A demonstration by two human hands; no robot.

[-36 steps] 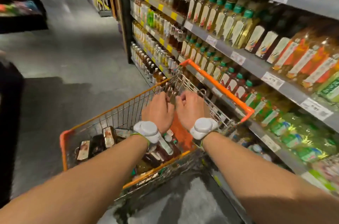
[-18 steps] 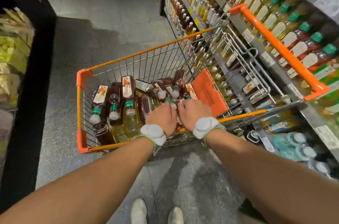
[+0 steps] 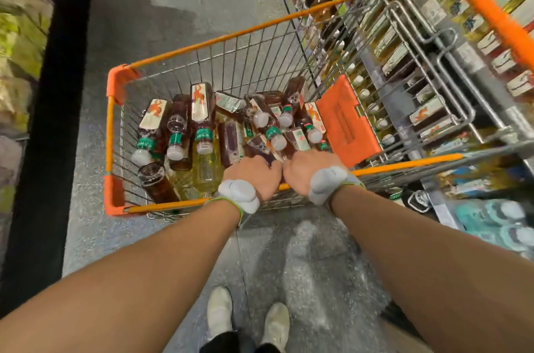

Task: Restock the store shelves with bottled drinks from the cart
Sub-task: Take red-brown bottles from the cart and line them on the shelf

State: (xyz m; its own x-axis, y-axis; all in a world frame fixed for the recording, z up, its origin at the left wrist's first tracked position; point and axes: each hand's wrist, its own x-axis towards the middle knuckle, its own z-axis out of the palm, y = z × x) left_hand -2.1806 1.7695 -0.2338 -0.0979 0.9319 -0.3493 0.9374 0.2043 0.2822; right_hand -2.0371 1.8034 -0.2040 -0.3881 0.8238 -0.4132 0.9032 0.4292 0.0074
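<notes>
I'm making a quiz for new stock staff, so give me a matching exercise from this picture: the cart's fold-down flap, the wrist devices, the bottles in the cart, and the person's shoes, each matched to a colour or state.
Column one:
1. fold-down flap
2. wrist devices
3. bottles in the cart
4. shoes

Column two:
A. lying on their sides in a heap
B. orange
C. off-white, on the grey floor
D. pale grey, one on each arm

Pairs: 1-B, 2-D, 3-A, 4-C
</notes>
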